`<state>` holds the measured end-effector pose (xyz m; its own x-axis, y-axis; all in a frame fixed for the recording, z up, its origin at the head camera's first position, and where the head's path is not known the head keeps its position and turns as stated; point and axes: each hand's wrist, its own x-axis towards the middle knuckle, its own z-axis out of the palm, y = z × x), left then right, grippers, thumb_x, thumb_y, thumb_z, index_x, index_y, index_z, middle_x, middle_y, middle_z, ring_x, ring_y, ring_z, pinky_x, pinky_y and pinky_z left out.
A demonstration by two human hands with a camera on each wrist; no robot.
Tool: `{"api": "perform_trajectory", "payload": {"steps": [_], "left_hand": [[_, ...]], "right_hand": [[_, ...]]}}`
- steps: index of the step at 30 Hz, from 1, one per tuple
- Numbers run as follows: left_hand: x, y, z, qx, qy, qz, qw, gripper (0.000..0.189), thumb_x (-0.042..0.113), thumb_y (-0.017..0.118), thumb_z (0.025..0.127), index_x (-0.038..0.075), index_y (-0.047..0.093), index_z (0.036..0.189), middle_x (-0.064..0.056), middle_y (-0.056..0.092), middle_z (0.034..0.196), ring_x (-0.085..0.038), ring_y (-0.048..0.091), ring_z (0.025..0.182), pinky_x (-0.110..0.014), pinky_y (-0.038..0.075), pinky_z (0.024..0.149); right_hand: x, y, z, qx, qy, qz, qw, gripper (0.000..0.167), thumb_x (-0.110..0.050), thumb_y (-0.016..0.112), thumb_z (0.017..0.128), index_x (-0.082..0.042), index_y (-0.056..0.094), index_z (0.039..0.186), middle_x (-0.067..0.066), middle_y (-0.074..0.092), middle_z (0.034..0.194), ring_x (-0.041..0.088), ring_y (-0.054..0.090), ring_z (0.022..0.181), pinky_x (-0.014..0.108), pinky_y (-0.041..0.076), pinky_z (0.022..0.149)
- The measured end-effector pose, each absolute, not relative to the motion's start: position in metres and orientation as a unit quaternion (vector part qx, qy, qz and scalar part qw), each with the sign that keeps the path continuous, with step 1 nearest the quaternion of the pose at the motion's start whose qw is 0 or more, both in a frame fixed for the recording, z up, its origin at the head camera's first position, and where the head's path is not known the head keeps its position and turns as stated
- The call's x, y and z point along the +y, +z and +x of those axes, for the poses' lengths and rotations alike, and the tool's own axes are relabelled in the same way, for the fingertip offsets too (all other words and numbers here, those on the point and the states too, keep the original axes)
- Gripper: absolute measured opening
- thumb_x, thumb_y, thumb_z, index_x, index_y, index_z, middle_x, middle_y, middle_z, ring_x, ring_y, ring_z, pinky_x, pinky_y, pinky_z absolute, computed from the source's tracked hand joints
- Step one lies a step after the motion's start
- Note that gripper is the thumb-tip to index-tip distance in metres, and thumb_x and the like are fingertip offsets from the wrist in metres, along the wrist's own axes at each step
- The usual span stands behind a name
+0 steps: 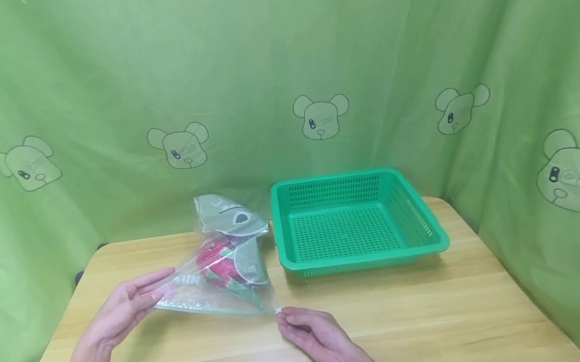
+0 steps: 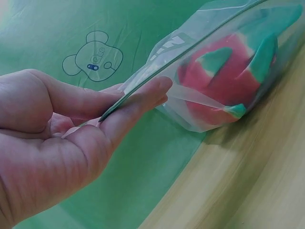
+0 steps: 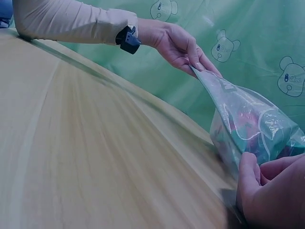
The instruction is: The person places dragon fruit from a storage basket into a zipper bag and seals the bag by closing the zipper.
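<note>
A clear zip bag (image 1: 202, 303) with printed lettering holds a red dragon fruit (image 1: 217, 262) with green scale tips. My left hand (image 1: 124, 307) pinches the left corner of the bag's edge between thumb and fingers; the left wrist view shows that grip on the green-tinted rim, with the dragon fruit (image 2: 214, 78) beyond it. At the opposite end of the edge, my right hand (image 1: 323, 338) pinches the corner by a small white slider (image 1: 278, 310). Between both hands the edge is stretched taut. In the right wrist view the fingertips partly hide the right corner.
A green plastic basket (image 1: 365, 258) with slotted walls stands at the back right, close beside the bag. Under everything is a wooden table (image 1: 439, 312). A green curtain (image 1: 257, 61) with bear-head prints surrounds its back and sides.
</note>
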<state>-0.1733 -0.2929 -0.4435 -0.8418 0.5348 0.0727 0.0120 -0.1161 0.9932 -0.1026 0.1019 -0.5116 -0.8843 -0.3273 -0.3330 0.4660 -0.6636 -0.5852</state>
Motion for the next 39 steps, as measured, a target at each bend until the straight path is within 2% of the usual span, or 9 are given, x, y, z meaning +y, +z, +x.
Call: {"api": "perform_trajectory", "payload": {"steps": [3,9,15,21,24,27,31,35,39], "left_hand": [[-0.293,-0.444,-0.173,0.639,0.716,0.212,0.184,0.049,-0.008,0.045,0.104,-0.021,0.027,0.148,-0.01,0.066,0.135,-0.018,0.064,0.122,-0.031,0.049,0.104],[-0.295,-0.448,-0.172,0.644,0.714,0.209,0.178,0.049,-0.008,0.045,0.104,-0.021,0.027,0.148,-0.009,0.065,0.136,-0.018,0.064,0.123,-0.03,0.049,0.103],[-0.295,-0.448,-0.173,0.658,0.705,0.204,0.171,0.051,-0.006,0.047,0.104,-0.022,0.025,0.147,-0.009,0.066,0.135,-0.017,0.064,0.122,-0.03,0.05,0.103],[-0.295,-0.449,-0.172,0.674,0.692,0.206,0.157,0.05,-0.004,0.047,0.105,-0.02,0.028,0.148,-0.007,0.067,0.133,-0.019,0.066,0.119,-0.031,0.052,0.101],[-0.297,-0.448,-0.17,0.694,0.675,0.205,0.142,0.048,0.001,0.046,0.107,-0.016,0.031,0.15,-0.005,0.066,0.135,-0.018,0.066,0.118,-0.031,0.053,0.1],[-0.301,-0.447,-0.168,0.718,0.657,0.198,0.12,0.047,0.005,0.044,0.109,-0.01,0.035,0.152,-0.007,0.06,0.144,-0.016,0.065,0.12,-0.031,0.053,0.099],[-0.304,-0.442,-0.166,0.743,0.634,0.196,0.084,0.043,0.007,0.041,0.11,-0.005,0.04,0.152,-0.009,0.053,0.152,-0.015,0.061,0.127,-0.028,0.052,0.1],[-0.304,-0.432,-0.168,0.759,0.615,0.21,0.05,0.041,0.008,0.04,0.111,-0.007,0.042,0.15,-0.007,0.058,0.147,-0.018,0.059,0.131,-0.028,0.051,0.102],[-0.301,-0.42,-0.17,0.784,0.581,0.217,0.008,0.04,0.009,0.04,0.111,-0.008,0.045,0.148,-0.004,0.062,0.141,-0.017,0.06,0.129,-0.024,0.049,0.103]], "right_hand": [[0.102,-0.513,-0.104,0.346,-0.906,0.099,0.221,0.059,0.011,0.051,0.098,0.023,0.022,0.147,0.031,0.055,0.127,0.031,0.062,0.119,0.039,0.044,0.112],[0.101,-0.515,-0.107,0.379,-0.893,0.089,0.224,0.057,0.01,0.053,0.097,0.022,0.026,0.146,0.033,0.057,0.126,0.036,0.063,0.12,0.041,0.047,0.109],[0.109,-0.516,-0.107,0.39,-0.887,0.06,0.239,0.056,0.008,0.052,0.1,0.021,0.026,0.147,0.036,0.057,0.131,0.039,0.06,0.125,0.044,0.045,0.11],[0.125,-0.509,-0.112,0.476,-0.846,0.03,0.238,0.053,-0.003,0.061,0.099,0.017,0.038,0.142,0.03,0.064,0.127,0.033,0.068,0.115,0.045,0.05,0.104],[0.14,-0.497,-0.117,0.54,-0.81,-0.013,0.229,0.048,-0.007,0.062,0.099,0.016,0.045,0.138,0.027,0.065,0.127,0.031,0.067,0.115,0.045,0.05,0.105],[0.157,-0.482,-0.122,0.617,-0.758,-0.07,0.201,0.041,-0.009,0.062,0.099,0.012,0.054,0.134,0.024,0.064,0.129,0.032,0.064,0.119,0.044,0.049,0.106],[0.179,-0.459,-0.126,0.713,-0.672,-0.135,0.144,0.032,-0.014,0.063,0.101,0.002,0.063,0.129,0.019,0.065,0.132,0.033,0.06,0.125,0.036,0.05,0.105],[0.199,-0.438,-0.126,0.769,-0.61,-0.173,0.088,0.029,-0.016,0.063,0.101,-0.005,0.066,0.128,0.013,0.067,0.131,0.032,0.061,0.124,0.028,0.05,0.102],[0.218,-0.425,-0.125,0.797,-0.573,-0.186,0.027,0.025,-0.012,0.065,0.101,-0.008,0.068,0.125,0.007,0.069,0.127,0.024,0.064,0.12,0.026,0.051,0.1]]}}
